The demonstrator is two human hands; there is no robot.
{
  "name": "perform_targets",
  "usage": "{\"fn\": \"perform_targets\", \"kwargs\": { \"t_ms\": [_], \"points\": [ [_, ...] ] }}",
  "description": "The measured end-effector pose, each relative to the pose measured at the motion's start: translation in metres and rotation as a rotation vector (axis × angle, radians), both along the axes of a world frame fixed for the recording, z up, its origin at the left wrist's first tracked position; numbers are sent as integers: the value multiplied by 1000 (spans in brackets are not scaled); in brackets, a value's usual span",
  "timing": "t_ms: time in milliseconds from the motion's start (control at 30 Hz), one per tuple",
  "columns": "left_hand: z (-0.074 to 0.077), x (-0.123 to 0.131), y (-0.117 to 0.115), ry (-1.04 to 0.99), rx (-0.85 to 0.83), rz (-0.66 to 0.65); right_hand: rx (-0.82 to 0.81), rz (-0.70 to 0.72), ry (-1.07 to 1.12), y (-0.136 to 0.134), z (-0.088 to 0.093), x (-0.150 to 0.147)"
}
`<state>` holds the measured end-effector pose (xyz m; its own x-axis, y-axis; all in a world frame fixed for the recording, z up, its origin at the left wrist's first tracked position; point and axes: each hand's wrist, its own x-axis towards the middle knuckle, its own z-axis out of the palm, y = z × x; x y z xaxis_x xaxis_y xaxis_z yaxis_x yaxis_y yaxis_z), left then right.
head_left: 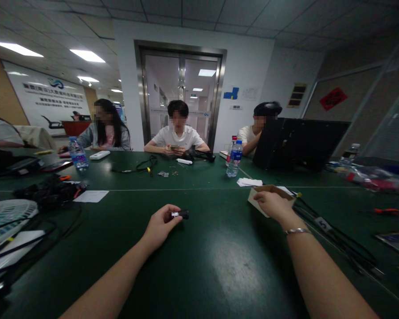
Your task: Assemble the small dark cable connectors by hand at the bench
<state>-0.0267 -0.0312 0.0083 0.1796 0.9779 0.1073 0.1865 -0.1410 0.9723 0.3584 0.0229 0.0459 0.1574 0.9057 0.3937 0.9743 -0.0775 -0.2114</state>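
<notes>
My left hand (160, 224) is closed in a pinch on a small black connector with a metal end (180, 214), held just above the green table (199, 257). My right hand (273, 204) grips the near edge of a small open cardboard box (270, 189) that rests on the table to the right; its fingers curl over the rim. A silver bracelet (296, 230) sits on that wrist.
Three people sit across the table, one behind a black laptop (297, 141). Water bottles (234, 158) (77, 153), black cables (142, 167), paper sheets (91, 196), a white fan (6, 215) at left, cables (332, 230) and a red-handled tool (385, 211) at right.
</notes>
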Motion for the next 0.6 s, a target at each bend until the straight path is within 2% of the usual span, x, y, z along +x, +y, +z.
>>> {"fn": "perform_targets", "kwargs": {
  "t_ms": [100, 167, 300, 433, 500, 600],
  "points": [
    [-3, 1, 2, -8, 25, 3, 139, 7, -242, -7, -11, -23],
    [-4, 1, 2, -17, 24, -5, 228, -74, -288, -13, -11, -35],
    [0, 2, 0, -16, 9, -6, 222, -276, -210, -18, -7, -40],
    [1, 2, -1, -9, -7, 3, 242, -406, 62, -12, -12, -17],
    [1, 2, 0, -6, -2, 1, 240, -358, 273, -7, -19, -1],
    [1, 2, -1, -11, 11, 3, 155, -131, 445, -2, -31, 15]
  ]
}}
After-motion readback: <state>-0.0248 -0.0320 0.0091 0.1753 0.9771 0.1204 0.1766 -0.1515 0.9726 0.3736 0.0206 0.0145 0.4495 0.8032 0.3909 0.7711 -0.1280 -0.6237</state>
